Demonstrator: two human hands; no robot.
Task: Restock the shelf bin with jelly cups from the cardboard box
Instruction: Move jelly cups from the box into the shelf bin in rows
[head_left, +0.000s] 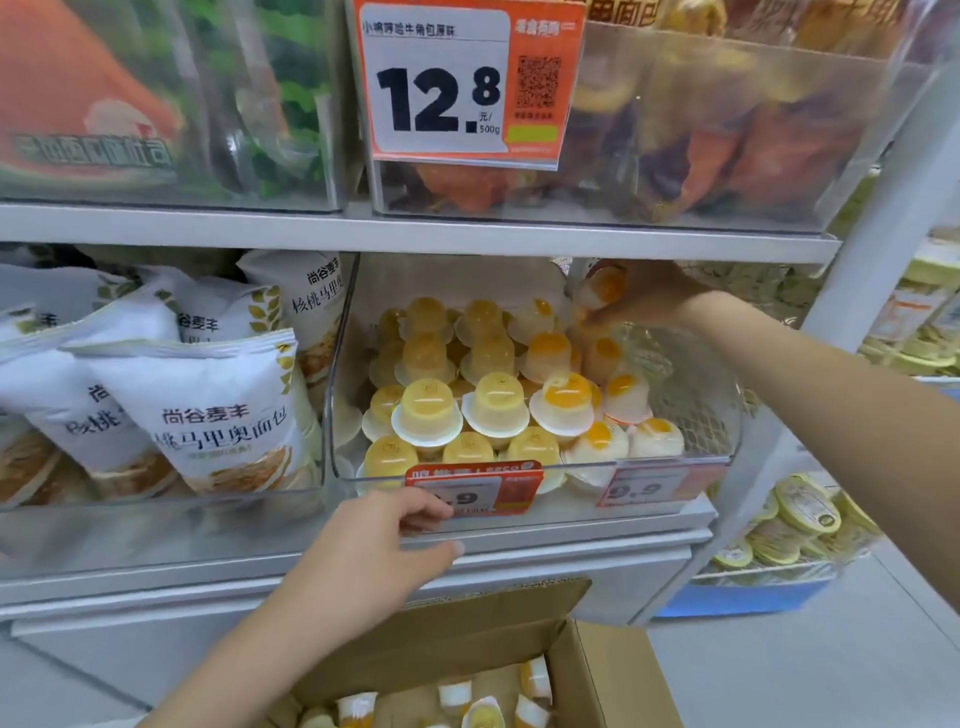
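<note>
A clear plastic shelf bin (691, 462) on the middle shelf holds several jelly cups (428, 413), stacked upside down: yellow ones on the left, white ones with orange centres on the right. My right hand (641, 299) reaches into the bin's back right corner and grips a white-and-orange jelly cup (602, 288). My left hand (387, 540) rests on the bin's front edge, fingers curled over the red price tag (511, 486). Below, an open cardboard box (613, 680) contains several loose jelly cups (480, 712).
White bread bags (208, 415) fill the bin to the left. The upper shelf carries clear bins of snacks and a large 12.8 price sign (462, 83). A white shelf post (883, 218) stands on the right, with more stocked shelves (810, 519) beyond it.
</note>
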